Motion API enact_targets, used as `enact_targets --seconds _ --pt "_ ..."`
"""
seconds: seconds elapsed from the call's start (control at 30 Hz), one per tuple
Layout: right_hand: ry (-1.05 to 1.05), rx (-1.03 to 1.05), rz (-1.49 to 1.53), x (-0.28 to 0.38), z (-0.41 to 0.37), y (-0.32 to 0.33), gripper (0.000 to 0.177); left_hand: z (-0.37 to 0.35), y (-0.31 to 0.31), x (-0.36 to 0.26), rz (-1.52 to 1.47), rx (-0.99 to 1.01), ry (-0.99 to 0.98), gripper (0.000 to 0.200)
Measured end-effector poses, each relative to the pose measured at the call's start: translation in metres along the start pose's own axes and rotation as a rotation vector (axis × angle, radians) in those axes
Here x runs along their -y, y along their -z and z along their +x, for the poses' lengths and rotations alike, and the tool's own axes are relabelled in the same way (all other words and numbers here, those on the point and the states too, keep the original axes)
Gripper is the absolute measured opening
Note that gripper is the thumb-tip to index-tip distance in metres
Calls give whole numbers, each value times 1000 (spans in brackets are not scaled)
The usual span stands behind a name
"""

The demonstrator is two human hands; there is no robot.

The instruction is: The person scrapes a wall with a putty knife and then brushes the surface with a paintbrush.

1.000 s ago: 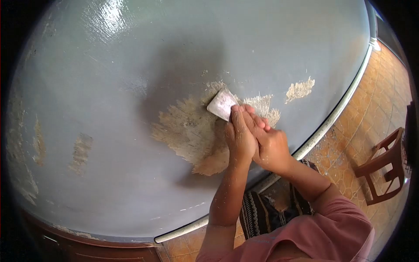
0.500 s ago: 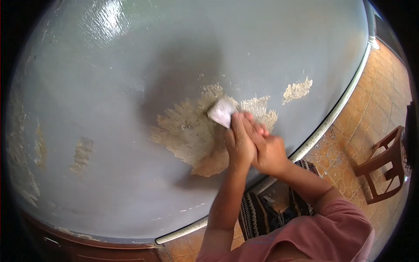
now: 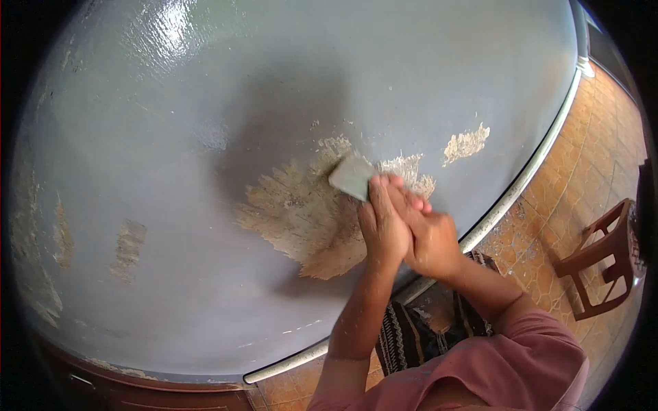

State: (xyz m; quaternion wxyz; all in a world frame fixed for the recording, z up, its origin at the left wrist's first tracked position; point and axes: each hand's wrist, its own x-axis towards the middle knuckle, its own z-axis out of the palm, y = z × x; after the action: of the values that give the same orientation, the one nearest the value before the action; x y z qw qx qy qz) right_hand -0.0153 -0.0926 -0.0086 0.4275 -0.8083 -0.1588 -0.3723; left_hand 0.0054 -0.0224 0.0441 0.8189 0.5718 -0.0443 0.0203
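Note:
A flat scraper blade (image 3: 352,177) lies against the upper part of a large bare tan patch (image 3: 295,212) on the grey painted wall (image 3: 185,171). My left hand (image 3: 385,222) presses on the scraper with its fingers close together, just below the blade. My right hand (image 3: 433,236) is closed round the scraper's handle, which the fingers hide. Both hands touch each other. Ragged paint edges surround the patch.
Smaller bare patches show on the wall at right (image 3: 467,144) and left (image 3: 128,250). A pale pipe-like trim (image 3: 507,202) runs along the wall's edge. On the orange tiled floor (image 3: 548,198) stands a brown plastic stool (image 3: 600,264). Patterned cloth (image 3: 404,335) is below my arms.
Both hands have shifted slightly right and down. The blade has moved a little the same way and looks greener and less bright.

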Motion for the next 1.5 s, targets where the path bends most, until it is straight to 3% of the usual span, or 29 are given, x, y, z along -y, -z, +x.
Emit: enact_targets --seconds 0.13,0.23,0.43,1.0,1.1,1.5 --pt "49 13 -18 -8 -6 -9 58 6 5 5 -54 -56 -24 38" --pt "49 -33 -6 -8 17 -10 60 16 -4 -15 9 54 -87 38" --pt "-5 59 -36 -4 -11 -1 60 -2 8 9 -9 -28 44 38" --pt "-20 -12 -37 -3 -3 -8 57 5 5 5 -11 -15 60 39" --pt "29 -57 -27 -11 5 -11 57 12 0 -4 12 49 -29 39" --pt "27 -27 -25 -16 -12 -7 59 -2 8 17 -11 -18 43 37"
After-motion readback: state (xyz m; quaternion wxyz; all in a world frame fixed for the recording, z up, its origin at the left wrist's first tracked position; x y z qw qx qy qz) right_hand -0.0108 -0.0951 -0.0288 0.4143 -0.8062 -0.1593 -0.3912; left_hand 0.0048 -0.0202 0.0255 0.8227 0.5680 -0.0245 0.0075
